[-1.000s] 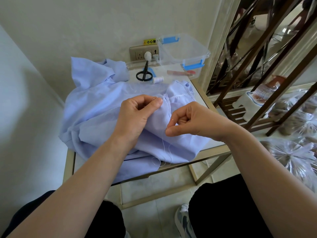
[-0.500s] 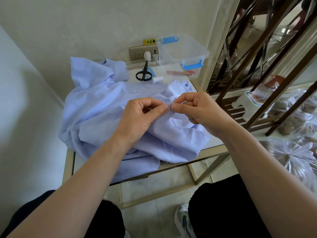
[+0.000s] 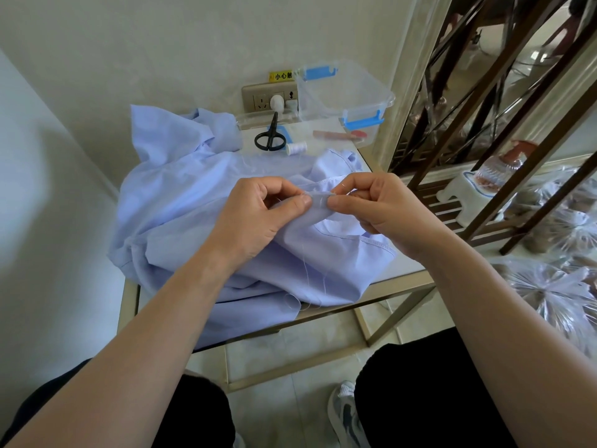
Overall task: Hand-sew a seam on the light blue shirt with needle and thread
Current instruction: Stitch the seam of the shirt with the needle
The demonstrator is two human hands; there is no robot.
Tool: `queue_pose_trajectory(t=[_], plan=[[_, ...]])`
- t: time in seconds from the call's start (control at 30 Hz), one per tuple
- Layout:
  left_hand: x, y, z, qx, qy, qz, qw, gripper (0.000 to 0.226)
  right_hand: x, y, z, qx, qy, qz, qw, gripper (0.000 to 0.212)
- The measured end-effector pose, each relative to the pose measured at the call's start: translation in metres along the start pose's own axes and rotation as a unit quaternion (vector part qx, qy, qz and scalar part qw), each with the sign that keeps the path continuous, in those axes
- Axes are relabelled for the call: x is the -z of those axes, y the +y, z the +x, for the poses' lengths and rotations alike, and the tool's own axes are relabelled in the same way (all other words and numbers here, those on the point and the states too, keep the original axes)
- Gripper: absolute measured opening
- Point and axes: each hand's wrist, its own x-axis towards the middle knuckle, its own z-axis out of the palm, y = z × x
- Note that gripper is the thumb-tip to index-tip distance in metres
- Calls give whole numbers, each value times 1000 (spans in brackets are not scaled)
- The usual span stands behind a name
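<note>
The light blue shirt [image 3: 181, 215] lies crumpled over a small table [image 3: 400, 287]. My left hand [image 3: 258, 218] pinches a raised fold of the shirt's edge between thumb and forefinger. Just to its right, my right hand [image 3: 378, 205] pinches the same fold with its fingertips, almost touching the left thumb. The needle itself is too small to make out; it seems to be at the right fingertips. Thin white thread [image 3: 307, 279] hangs in loops from the fold down over the shirt's front.
At the back of the table lie black scissors [image 3: 269, 135], a white thread spool [image 3: 296, 147] and a clear plastic box [image 3: 342, 98] with blue clips. A wall socket [image 3: 268, 98] is behind. A brown metal rack [image 3: 504, 124] stands to the right.
My right hand rose from low beside the fold up to the left thumb and now pinches the shirt's edge there. The left hand kept its hold and shifted slightly.
</note>
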Motion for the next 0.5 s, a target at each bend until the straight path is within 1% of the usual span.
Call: queue_pose_trajectory(t=[0.2, 0.33, 0.4, 0.5], plan=[[-3, 1, -1, -12, -7, -5, 1000, 11, 0, 2, 0, 17, 7, -8, 1000, 9], [-2, 2, -2, 1, 12, -24, 1000, 5, -1, 1, -3, 78, 35, -30, 996, 11], [-2, 2, -2, 10, 19, -35, 999, 4, -1, -1, -5, 109, 34, -61, 992, 9], [-2, 2, -1, 16, 22, -43, 999, 5, -1, -3, -8, 127, 18, -114, 985, 12]])
